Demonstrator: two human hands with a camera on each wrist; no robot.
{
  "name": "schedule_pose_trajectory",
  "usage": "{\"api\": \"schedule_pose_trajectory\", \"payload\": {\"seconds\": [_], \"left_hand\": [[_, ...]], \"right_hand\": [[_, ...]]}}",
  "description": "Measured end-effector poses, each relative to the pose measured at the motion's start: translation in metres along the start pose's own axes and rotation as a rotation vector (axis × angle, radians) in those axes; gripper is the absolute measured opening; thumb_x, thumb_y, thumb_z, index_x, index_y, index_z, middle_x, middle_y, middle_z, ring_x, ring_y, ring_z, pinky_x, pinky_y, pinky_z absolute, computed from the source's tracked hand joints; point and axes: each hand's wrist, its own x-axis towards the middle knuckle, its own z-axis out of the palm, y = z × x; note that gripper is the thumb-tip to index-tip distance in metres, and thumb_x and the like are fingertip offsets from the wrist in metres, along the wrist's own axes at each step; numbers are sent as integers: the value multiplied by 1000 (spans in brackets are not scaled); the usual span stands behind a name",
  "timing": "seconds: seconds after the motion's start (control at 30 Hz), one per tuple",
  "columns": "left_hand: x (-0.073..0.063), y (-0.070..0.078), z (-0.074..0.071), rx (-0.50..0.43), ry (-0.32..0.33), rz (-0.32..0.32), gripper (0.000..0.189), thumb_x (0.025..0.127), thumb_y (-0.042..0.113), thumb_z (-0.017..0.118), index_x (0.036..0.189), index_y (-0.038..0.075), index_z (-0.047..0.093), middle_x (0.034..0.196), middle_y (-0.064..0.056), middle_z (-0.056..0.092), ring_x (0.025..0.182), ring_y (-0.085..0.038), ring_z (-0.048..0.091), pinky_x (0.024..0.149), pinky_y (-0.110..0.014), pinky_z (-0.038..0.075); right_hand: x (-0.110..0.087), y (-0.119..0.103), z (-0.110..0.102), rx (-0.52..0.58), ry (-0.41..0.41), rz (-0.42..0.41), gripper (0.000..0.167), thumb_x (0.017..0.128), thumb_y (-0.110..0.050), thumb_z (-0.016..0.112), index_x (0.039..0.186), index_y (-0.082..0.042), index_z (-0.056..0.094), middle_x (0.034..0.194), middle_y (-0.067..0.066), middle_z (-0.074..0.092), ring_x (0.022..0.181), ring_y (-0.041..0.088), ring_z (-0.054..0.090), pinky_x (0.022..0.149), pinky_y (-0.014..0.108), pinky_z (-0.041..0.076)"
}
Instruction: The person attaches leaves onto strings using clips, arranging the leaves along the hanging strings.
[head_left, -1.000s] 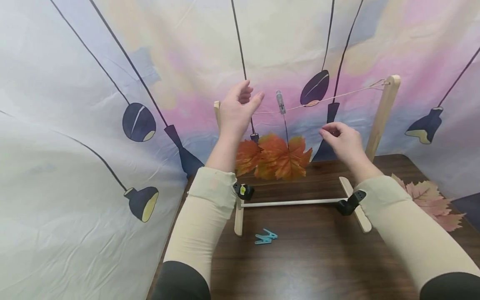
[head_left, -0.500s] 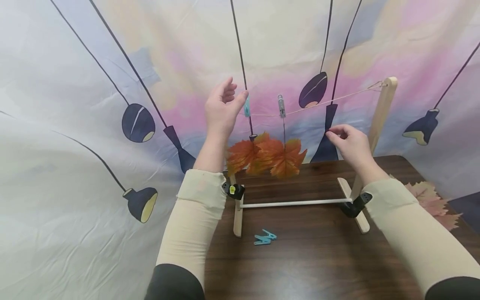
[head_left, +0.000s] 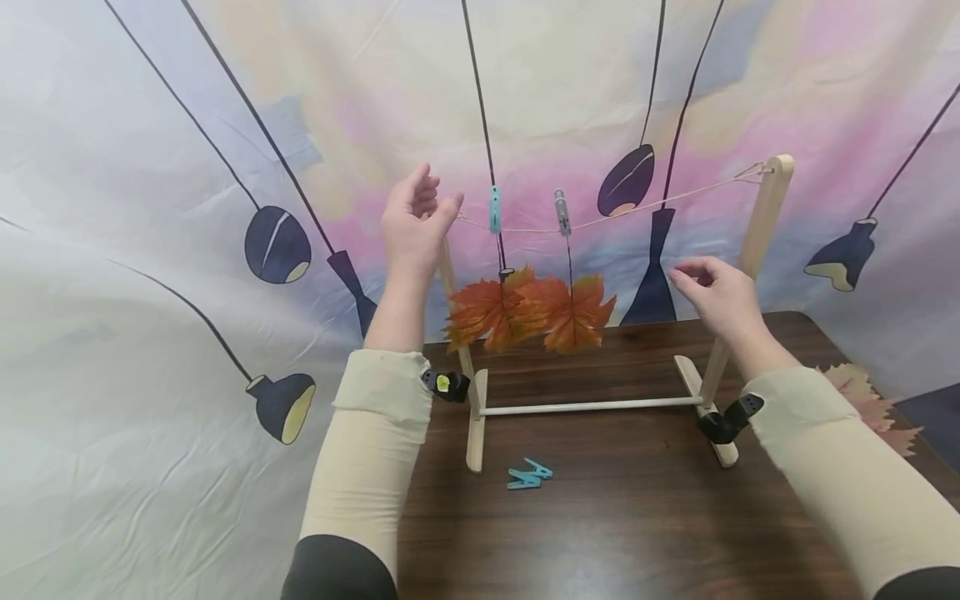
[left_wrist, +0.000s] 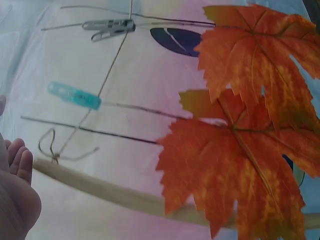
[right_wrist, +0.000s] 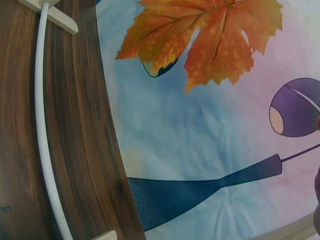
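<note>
A cord point(head_left: 660, 206) is strung between two wooden posts of a small drying rack. On it, a blue clothespin point(head_left: 495, 210) and a grey clothespin point(head_left: 562, 212) each hold an orange maple leaf by its stem. The left leaf point(head_left: 480, 312) partly overlaps the right leaf point(head_left: 577, 315). My left hand point(head_left: 414, 229) is raised by the top of the left post, fingers loosely bent, holding nothing. To the right of the leaves, my right hand point(head_left: 722, 296) hovers near the right post point(head_left: 767, 208), thumb and forefinger close together, with nothing visible in them.
Several blue clothespins point(head_left: 529, 475) lie on the brown wooden table point(head_left: 600, 533) before the rack. A white crossbar point(head_left: 592, 407) joins the rack's feet. A paler leaf point(head_left: 862, 400) lies at the right, partly behind my right sleeve. A printed cloth point(head_left: 337, 125) hangs behind.
My left hand has moved left, away from the blue clothespin, which now shows fully on the cord. My right hand has drifted right and slightly down.
</note>
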Motion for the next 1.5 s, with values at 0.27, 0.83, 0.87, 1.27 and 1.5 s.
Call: {"api": "schedule_pose_trajectory", "payload": {"seconds": [0.27,0.83,0.87,1.27,1.5], "left_hand": [[-7,-20,-18,-66,83,-71,57,83,19,72,134,7,50,121,-8,56,110,-17,53,94,-21,41],[-62,-99,-12,-88,157,-152,61,81,23,74,135,7,49,122,-8,55,112,-25,53,97,-24,39],[-66,-103,-11,-80,154,-161,61,81,23,74,136,8,49,122,-8,55,113,-25,52,97,-24,39],[-106,-140,-14,-89,127,-248,62,80,19,75,134,3,49,122,-13,55,112,-29,52,97,-28,40],[-132,-146,-12,-90,136,-327,58,80,14,74,131,2,52,120,-14,56,109,-28,53,96,-32,41]], "right_hand": [[-8,17,1,-8,-13,21,48,90,-44,57,116,-3,62,100,19,62,84,20,52,65,26,40],[-35,45,12,101,50,55,42,89,-35,62,114,-2,62,82,-24,52,76,-2,47,64,15,38],[-37,47,14,110,53,59,41,89,-34,63,114,-1,62,81,-27,51,75,-3,48,64,14,38],[-59,65,28,199,83,81,37,89,-25,65,111,4,59,81,-30,53,74,-6,50,63,8,39],[-70,76,31,236,103,81,33,88,-21,66,109,4,59,81,-30,54,74,-6,50,63,7,39]]}}
